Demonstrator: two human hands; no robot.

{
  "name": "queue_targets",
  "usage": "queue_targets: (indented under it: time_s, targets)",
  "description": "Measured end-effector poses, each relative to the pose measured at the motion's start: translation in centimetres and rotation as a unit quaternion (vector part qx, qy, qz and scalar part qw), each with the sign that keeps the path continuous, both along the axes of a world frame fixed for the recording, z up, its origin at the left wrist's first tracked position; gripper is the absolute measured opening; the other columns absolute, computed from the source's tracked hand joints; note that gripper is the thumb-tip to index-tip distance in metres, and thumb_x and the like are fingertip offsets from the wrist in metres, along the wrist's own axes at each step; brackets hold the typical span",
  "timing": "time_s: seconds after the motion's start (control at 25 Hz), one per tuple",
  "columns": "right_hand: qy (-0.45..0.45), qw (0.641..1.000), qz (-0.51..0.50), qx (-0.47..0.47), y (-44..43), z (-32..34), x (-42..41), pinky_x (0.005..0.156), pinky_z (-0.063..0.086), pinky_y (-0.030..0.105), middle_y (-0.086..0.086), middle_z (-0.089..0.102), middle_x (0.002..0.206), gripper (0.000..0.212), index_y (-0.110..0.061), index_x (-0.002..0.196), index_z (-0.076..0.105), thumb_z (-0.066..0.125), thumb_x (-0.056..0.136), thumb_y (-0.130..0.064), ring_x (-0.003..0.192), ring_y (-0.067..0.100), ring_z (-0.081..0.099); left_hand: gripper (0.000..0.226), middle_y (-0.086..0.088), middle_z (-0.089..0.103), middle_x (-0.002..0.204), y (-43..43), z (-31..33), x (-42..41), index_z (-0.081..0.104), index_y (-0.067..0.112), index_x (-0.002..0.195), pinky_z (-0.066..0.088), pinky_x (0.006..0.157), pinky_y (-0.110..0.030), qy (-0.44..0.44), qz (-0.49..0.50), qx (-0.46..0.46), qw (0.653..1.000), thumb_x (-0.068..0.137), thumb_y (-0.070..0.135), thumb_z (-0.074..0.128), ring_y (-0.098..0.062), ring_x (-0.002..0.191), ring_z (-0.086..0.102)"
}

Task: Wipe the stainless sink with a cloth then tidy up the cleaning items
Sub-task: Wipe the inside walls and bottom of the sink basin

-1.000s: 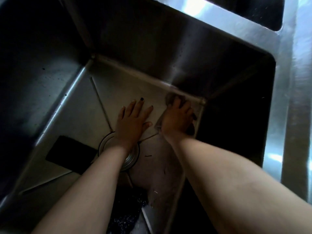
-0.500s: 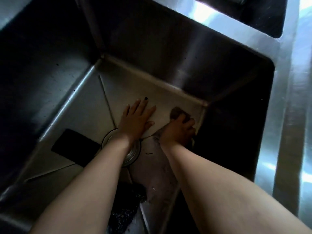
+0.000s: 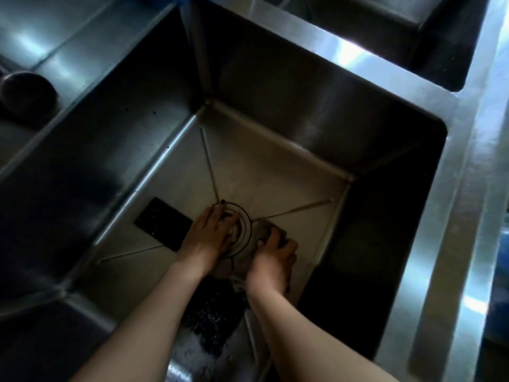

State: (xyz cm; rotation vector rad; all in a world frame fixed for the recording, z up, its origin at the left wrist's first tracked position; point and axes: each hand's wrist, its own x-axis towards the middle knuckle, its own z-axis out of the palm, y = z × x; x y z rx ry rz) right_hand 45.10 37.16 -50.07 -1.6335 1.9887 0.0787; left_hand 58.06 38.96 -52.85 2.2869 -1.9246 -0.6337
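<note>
I look down into a deep stainless sink (image 3: 275,166). My right hand (image 3: 272,260) grips a brownish-grey cloth (image 3: 263,230) and presses it on the sink floor just right of the round drain (image 3: 242,230). My left hand (image 3: 209,235) lies palm down over the left half of the drain, fingers curled at its rim; whether it holds anything is hidden. A flat black rectangular pad (image 3: 164,223) lies on the floor left of my left hand. A black glittery scourer (image 3: 212,318) sits on the floor between my forearms.
Steep steel walls surround the basin on all sides. A second basin (image 3: 429,37) lies beyond the bright rim at the top right. A dark round object (image 3: 26,92) sits on the ledge at the far left. The steel counter edge (image 3: 473,188) runs down the right.
Both hands have pulled back from the far right corner toward the drain. The right hand dragged the cloth with it; the left hand now covers the drain instead of lying flat beyond it.
</note>
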Motion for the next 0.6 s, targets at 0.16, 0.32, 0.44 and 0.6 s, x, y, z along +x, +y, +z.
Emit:
queue_targets:
  time_s: [0.16, 0.32, 0.44, 0.6]
  targets:
    - [0.037, 0.997, 0.061, 0.027, 1.3, -2.7, -0.4, 0.094, 0.034, 0.038, 0.013, 0.026, 0.137, 0.048, -0.028, 0.141, 0.022, 0.038, 0.096, -0.03, 0.118, 0.032, 0.034, 0.053, -0.022, 0.048, 0.134, 0.9, -1.3, -1.4, 0.057, 0.018, 0.123, 0.037, 0.098, -0.055, -0.029, -0.004, 0.008, 1.0, 0.074, 0.028, 0.073, -0.049, 0.125, 0.039]
    - [0.065, 0.985, 0.107, -0.117, 0.1, -3.5, 1.0, 0.073, 0.047, 0.04, 0.02, 0.056, 0.115, 0.047, -0.021, 0.12, 0.059, 0.071, 0.075, -0.026, 0.089, 0.038, 0.057, 0.056, -0.023, 0.049, 0.133, 1.1, -2.7, -1.5, 0.057, 0.02, 0.124, 0.036, 0.097, -0.058, -0.012, 0.023, -0.03, 0.999, 0.072, 0.032, 0.074, -0.051, 0.124, 0.038]
    - [0.045, 0.981, 0.11, -0.156, -1.6, -3.6, 1.0, 0.07, 0.046, 0.042, 0.022, 0.06, 0.108, 0.041, -0.017, 0.113, 0.064, 0.072, 0.074, -0.027, 0.084, 0.04, 0.058, 0.054, -0.02, 0.038, 0.143, 0.9, -3.0, -1.6, 0.05, 0.026, 0.13, 0.026, 0.105, -0.053, -0.015, 0.028, -0.02, 0.999, 0.079, 0.034, 0.066, -0.047, 0.133, 0.026]
    - [0.108, 0.989, 0.059, -0.086, -3.4, -4.2, -1.1, 0.09, 0.031, 0.045, 0.017, 0.034, 0.137, 0.045, -0.023, 0.136, 0.034, 0.04, 0.094, -0.037, 0.114, 0.036, 0.037, 0.058, -0.003, 0.007, 0.156, 0.8, -3.4, -1.4, 0.025, 0.042, 0.14, 0.01, 0.113, -0.04, -0.005, 0.036, 0.053, 0.998, 0.087, 0.047, 0.047, -0.029, 0.142, -0.003]
